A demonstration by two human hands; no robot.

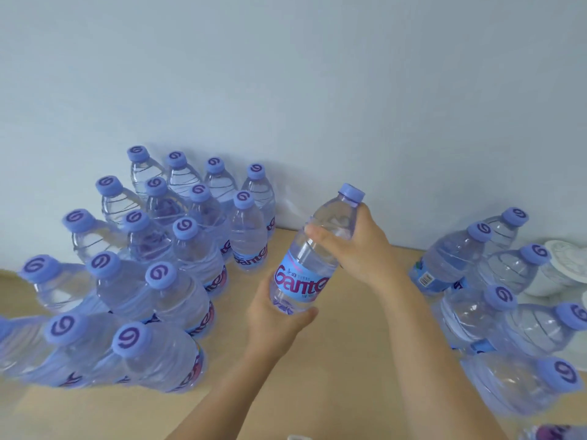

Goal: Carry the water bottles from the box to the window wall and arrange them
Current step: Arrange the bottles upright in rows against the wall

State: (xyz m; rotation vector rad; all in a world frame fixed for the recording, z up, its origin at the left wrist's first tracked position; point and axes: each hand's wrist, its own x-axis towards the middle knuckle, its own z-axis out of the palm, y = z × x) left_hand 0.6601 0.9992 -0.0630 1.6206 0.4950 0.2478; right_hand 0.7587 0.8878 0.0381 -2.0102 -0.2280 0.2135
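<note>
- Bottle (313,255) held in the air over bare floor (343,338), between left block of bottles (152,265) and right cluster (508,296); near the wall (317,90).
- Long axis tilted: cap up and right toward wall, base down and left.
- Right hand (355,246) curled round shoulder below cap; left hand (276,322) cupped under base, fingers wrapped.
- Nearest open slot judged just right of left block; needs uprighting, then lowering.

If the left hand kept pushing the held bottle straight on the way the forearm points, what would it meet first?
Probably the wall. The left hand holds the bottle in the bare gap of floor between the two bottle groups, though depth is hard to judge.
</note>
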